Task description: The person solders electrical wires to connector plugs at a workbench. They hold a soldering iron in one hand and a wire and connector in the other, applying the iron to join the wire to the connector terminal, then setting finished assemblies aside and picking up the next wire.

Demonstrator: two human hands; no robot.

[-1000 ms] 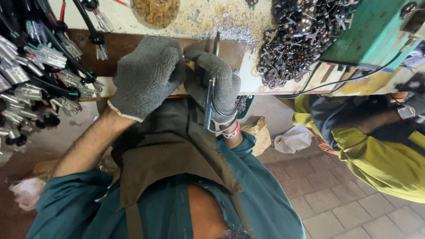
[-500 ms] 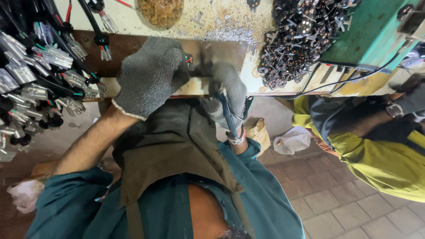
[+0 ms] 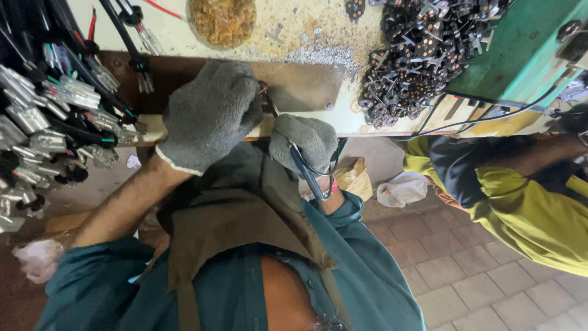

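Crimping or cutting, by the look of it: right hand, gloved, is closed around the handles of blue-handled pliers, nose pointing up toward the left hand at the counter's near edge. Left hand, gloved too, is curled shut around something small where the plier tip meets it; a bit of red-orange wire shows at the fingers, the rest is hidden by the glove. Both hands sit just over the near edge, above the brown plate.

Bundle of black cables with metal terminals hangs at the counter's left end. Pile of small black parts lies toward the right end, touching the green box. Round heap of yellowish bits sits at the far edge. Another person in a yellow sleeve is off the right side, well apart.

Judgement: mid-squeeze on the wire end. Next move likely calls for a firm squeeze with the wire steady, then release without dragging it.
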